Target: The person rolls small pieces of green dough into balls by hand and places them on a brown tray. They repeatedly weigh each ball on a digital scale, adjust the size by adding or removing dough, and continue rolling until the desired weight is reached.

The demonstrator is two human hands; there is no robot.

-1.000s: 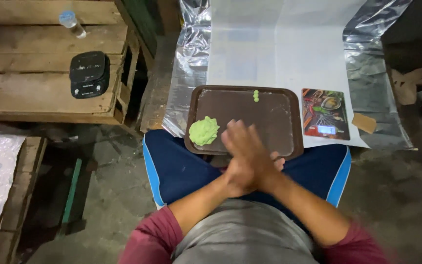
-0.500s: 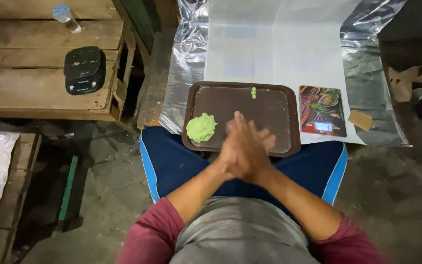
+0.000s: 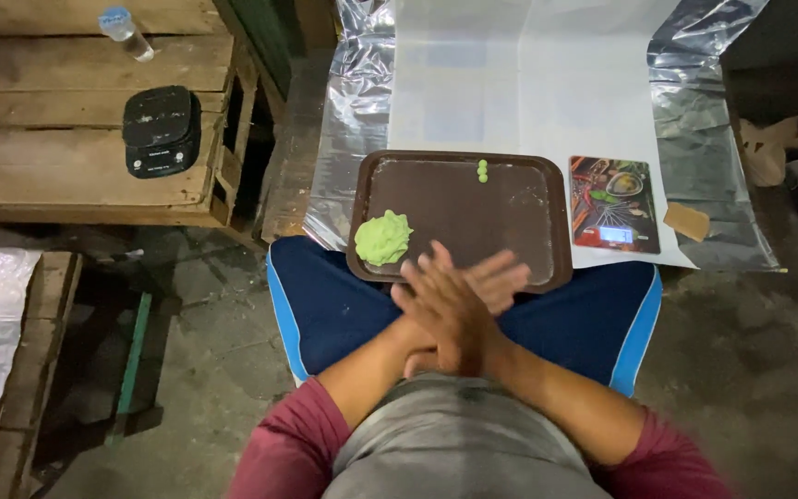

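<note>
Your shot's pretty dim overall, with the brightest patch up at 12 o'clock where the white sheet (image 3: 519, 83) and foil (image 3: 348, 139) glare. The floor at 3 o'clock goes murky, and your hands (image 3: 454, 310) look slightly motion-blurred.

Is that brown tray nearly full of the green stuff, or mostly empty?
Mostly empty. The brown tray holds only a green dough lump in its near left corner and a few small green balls by the far edge; the rest is bare.

Pressed palms have slid: right hand (image 3: 450, 314) now crosses over left hand (image 3: 473, 288), fingers fanned
</note>
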